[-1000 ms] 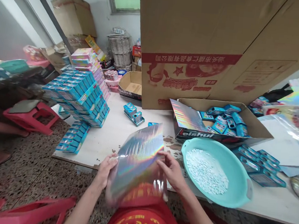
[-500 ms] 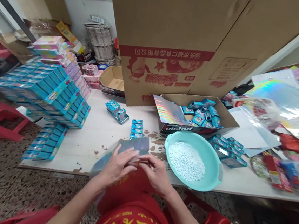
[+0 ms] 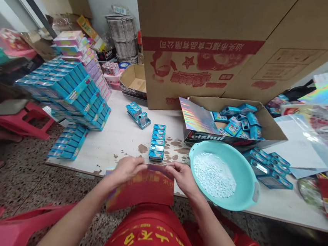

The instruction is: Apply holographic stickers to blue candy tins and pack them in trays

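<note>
My left hand (image 3: 127, 169) pinches the upper edge of a shiny reflective sheet (image 3: 146, 189) near its left side. The same edge is gripped at the right by my right hand (image 3: 184, 177), fingers closed on it. The sheet hangs over the table's front edge before my body and mirrors the red shirt. Just beyond it, a row of small blue boxes (image 3: 158, 141) lines up on the table. To the right of my right hand is a turquoise basin (image 3: 252, 185) containing many small white tablets (image 3: 214, 174).
An open carton (image 3: 209, 137) of loose blue boxes stands behind the basin. Stacked blue display packs (image 3: 76, 95) rise at the left. More blue boxes (image 3: 275, 174) and plastic sheets (image 3: 310, 137) lie right. A tall cardboard box (image 3: 191, 75) blocks the back. Red stools (image 3: 22, 119) stand left.
The sheet, earlier bent and tilted to the left, is now spread between my hands. My hands have moved farther apart along its upper edge. The view has shifted slightly.
</note>
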Demonstrator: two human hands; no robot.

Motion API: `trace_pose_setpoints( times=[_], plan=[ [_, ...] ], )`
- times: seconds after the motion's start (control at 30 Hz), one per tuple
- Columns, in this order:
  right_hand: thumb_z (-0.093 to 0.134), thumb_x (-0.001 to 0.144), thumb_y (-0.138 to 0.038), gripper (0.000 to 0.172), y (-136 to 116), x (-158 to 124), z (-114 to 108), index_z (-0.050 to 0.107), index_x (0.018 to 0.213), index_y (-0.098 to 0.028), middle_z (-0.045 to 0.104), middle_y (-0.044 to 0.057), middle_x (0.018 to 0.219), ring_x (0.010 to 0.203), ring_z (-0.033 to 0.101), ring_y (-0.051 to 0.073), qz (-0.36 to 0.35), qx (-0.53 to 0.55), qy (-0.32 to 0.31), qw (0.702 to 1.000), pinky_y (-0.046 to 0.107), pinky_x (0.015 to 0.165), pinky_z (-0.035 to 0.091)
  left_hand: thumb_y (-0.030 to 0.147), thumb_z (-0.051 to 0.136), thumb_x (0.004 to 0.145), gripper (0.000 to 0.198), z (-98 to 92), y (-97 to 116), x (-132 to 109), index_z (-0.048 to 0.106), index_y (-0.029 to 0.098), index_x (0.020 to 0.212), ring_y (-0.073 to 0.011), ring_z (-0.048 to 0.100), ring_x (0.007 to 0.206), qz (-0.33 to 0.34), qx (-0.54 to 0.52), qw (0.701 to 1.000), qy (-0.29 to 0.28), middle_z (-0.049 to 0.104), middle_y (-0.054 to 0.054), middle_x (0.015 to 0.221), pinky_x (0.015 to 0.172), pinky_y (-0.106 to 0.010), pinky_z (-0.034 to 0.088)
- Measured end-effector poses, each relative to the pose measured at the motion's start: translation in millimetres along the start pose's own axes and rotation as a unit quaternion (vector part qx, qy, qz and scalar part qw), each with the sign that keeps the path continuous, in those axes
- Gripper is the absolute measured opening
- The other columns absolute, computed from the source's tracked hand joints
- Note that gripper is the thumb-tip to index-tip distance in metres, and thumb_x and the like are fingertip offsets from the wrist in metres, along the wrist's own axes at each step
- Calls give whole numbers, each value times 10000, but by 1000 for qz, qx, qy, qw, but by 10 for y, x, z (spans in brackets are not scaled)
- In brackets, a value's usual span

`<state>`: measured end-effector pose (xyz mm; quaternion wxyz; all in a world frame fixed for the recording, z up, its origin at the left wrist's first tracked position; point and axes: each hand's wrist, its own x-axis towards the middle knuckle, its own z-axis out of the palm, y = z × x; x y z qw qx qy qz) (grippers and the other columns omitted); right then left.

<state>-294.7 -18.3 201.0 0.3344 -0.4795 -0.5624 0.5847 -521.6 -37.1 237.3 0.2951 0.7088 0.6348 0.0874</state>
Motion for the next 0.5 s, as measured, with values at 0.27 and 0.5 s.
trace_pose_setpoints(
  times=[0.27,0.5],
  plan=[
    [714,633,-496,427,270,-19,57,717,933,-192,727,40,866,792,634,202,103,102,-36,989,370,815,456,417,556,737,290,-209,-797,-343,627,203,555,-136,443,520,-86,-118,989,11,533,23,502,515,-222,260],
    [719,645,-473,493,329,-49,51,659,1030,-171,708,11,821,741,620,160,92,117,-51,988,325,786,451,400,542,742,254,16,-952,-365,684,189,731,-149,520,643,-89,-184,979,28,631,9,657,606,-217,339]
  ],
)
